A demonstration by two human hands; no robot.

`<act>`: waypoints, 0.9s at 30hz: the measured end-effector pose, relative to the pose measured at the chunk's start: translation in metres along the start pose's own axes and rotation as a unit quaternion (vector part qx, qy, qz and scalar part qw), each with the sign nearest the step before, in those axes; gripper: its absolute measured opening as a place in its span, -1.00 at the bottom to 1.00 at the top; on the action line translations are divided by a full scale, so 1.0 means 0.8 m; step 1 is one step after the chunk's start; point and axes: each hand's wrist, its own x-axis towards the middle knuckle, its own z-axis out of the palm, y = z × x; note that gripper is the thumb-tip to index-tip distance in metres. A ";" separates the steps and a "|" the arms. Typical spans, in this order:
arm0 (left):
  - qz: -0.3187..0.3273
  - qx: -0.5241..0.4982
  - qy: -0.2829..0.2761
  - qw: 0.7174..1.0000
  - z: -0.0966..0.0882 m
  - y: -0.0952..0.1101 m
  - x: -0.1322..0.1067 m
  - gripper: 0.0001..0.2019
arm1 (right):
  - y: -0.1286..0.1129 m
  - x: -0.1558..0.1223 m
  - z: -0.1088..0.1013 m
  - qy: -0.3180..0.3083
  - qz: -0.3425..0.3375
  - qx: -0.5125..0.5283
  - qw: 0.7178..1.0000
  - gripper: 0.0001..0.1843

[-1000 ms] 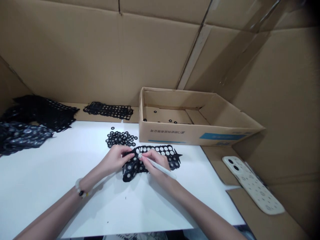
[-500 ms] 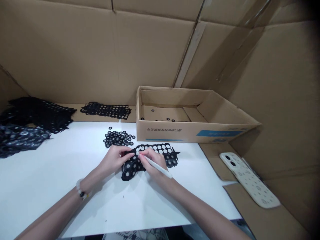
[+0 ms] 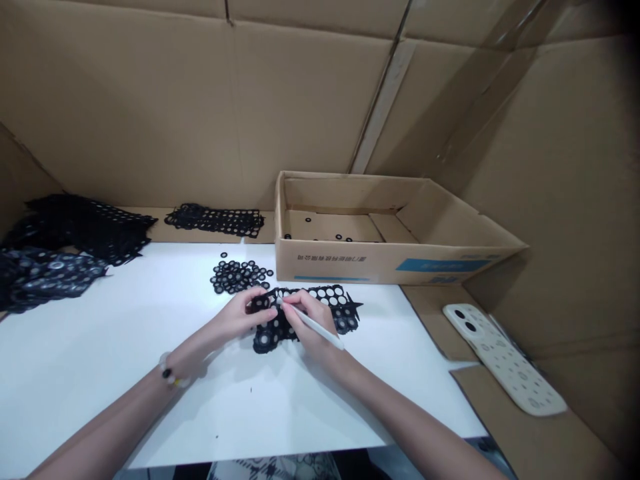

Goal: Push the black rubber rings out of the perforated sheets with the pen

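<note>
My left hand [image 3: 239,315] pinches the near left part of a black perforated sheet [image 3: 327,300], which has round holes and rings still set in it. My right hand [image 3: 310,325] grips a slim white pen-like tool [image 3: 316,327], with its tip on the sheet between both hands. Part of the sheet is hidden under my fingers. Just beyond my left hand lies a loose pile of small black rings [image 3: 240,276]. A beaded bracelet [image 3: 170,371] circles my left wrist.
A cardboard box [image 3: 380,267] with several rings inside stands behind the white table [image 3: 100,360]. Stacks of black perforated sheets [image 3: 80,227] lie at the back left, with another sheet [image 3: 215,221] nearby. A cream perforated plate [image 3: 503,359] lies on cardboard at the right.
My hands have drawn closer together and lifted the left side of the sheet, which now looks more folded. The view has shifted slightly.
</note>
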 end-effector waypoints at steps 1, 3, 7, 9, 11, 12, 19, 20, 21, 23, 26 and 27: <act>0.040 0.058 0.024 0.997 0.001 0.000 0.001 -0.79 | 0.002 0.001 0.000 0.001 -0.019 -0.001 1.000 -0.90; 0.115 0.153 0.071 0.979 0.002 -0.001 0.003 -0.87 | 0.005 0.003 0.001 0.002 -0.061 -0.001 0.998 -0.92; 0.229 0.223 0.093 0.943 0.002 0.003 -0.001 -0.93 | 0.010 0.003 0.003 -0.024 -0.058 0.024 0.998 -0.95; 0.269 0.247 0.079 0.928 0.000 0.007 -0.006 -0.94 | 0.011 0.003 0.003 -0.052 -0.022 0.071 0.996 -0.94; 0.287 0.267 0.077 0.917 -0.002 0.010 -0.010 -0.94 | 0.011 0.003 0.003 -0.070 0.001 0.114 0.991 -0.93; 0.286 0.271 0.082 0.915 -0.004 0.010 -0.011 -0.90 | 0.010 0.003 0.003 -0.070 0.002 0.123 0.990 -0.92; 0.283 0.341 0.159 0.882 -0.012 0.002 -0.004 -0.89 | 0.008 0.004 0.000 -0.051 -0.089 0.068 0.992 -0.88; 0.278 0.357 0.149 0.879 -0.013 0.002 -0.004 -0.92 | 0.009 0.004 0.000 -0.053 -0.092 0.064 0.992 -0.87; 0.270 0.366 0.131 0.881 -0.014 0.002 -0.003 -0.92 | 0.010 0.005 0.000 -0.055 -0.089 0.060 0.993 -0.87; 0.256 0.351 0.092 0.896 -0.014 0.001 -0.003 -0.84 | 0.012 0.006 -0.001 -0.057 -0.064 0.056 0.995 -0.85; 0.214 0.242 0.105 0.941 -0.015 -0.005 0.005 -0.80 | 0.013 0.007 -0.003 -0.061 0.003 0.070 0.996 -0.82; 0.189 0.183 0.134 0.956 -0.017 -0.010 0.009 -0.79 | 0.014 0.008 -0.003 -0.066 0.023 0.072 0.995 -0.81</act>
